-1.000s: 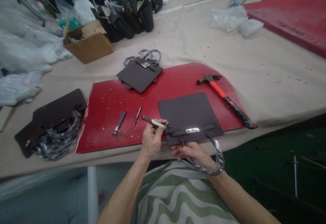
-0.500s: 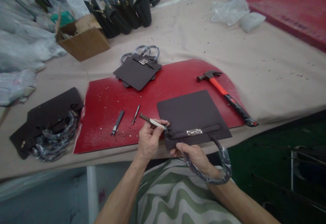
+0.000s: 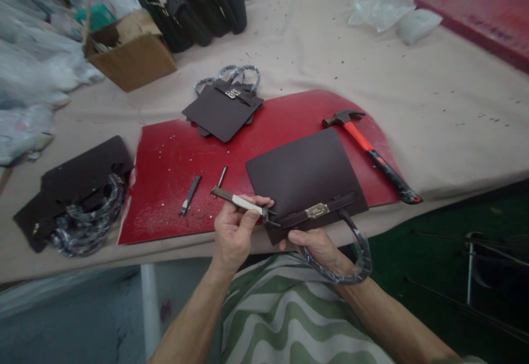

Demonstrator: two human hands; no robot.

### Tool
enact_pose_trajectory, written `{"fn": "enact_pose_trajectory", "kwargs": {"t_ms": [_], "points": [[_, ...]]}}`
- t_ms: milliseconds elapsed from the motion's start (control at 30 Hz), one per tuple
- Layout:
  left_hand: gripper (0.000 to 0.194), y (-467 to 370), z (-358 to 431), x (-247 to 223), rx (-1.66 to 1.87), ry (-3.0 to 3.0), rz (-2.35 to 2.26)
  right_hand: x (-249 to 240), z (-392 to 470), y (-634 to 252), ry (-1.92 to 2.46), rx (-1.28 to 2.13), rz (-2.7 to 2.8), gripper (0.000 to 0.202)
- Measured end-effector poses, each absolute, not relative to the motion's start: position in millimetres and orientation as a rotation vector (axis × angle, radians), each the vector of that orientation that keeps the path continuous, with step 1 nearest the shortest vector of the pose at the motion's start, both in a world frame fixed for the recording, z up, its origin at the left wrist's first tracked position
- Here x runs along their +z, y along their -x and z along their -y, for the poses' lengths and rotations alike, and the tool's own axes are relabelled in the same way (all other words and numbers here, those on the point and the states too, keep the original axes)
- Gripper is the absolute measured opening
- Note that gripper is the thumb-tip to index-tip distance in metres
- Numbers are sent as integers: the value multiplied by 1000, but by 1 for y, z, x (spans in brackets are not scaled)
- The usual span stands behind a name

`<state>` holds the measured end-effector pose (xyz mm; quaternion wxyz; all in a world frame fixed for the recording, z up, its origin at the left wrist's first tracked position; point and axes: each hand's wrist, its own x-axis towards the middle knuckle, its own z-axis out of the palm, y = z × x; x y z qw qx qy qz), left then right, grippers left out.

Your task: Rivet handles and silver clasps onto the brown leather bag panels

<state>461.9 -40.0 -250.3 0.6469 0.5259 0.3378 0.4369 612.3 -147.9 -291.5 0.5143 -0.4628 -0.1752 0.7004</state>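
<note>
My left hand (image 3: 235,229) is closed round a tool with a white grip (image 3: 247,204), whose dark end meets the strap's left end. A dark brown panel (image 3: 306,168) has a strap with a metal clasp (image 3: 317,210) and a plastic-wrapped loop handle (image 3: 363,253). My right hand (image 3: 318,248) pinches the panel's lower edge, its wrist passing through the loop. The panel is tilted over the front of a red board (image 3: 165,149). On that board lie a flat metal tool (image 3: 190,196), a thin metal rod (image 3: 223,176) and a claw hammer (image 3: 372,154).
Stacked panels with wrapped handles (image 3: 223,110) lie at the board's back edge. More dark panels (image 3: 82,174) are at the left. Behind stand a cardboard box (image 3: 132,58) and black bags (image 3: 202,8). Plastic bags (image 3: 382,8) and another red board (image 3: 479,8) are at the back right.
The panel has tilted up and shifted slightly left in my right hand. My left hand has moved left, and more of its tool shows.
</note>
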Motion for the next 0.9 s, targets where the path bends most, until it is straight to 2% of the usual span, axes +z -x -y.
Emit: {"fn": "enact_pose_trajectory", "kwargs": {"t_ms": [333,667,900], "points": [[24,-460,40,-252,935,-1363,-828,-300,150,-611,1154,1684,432,38],[19,-461,39,-265,866,-1603,-894,-271,137,-611,1364,1640,564,44],[20,-462,32,-263,871,-1480,-862,-280,139,-608,1209,1669,492,40]]}}
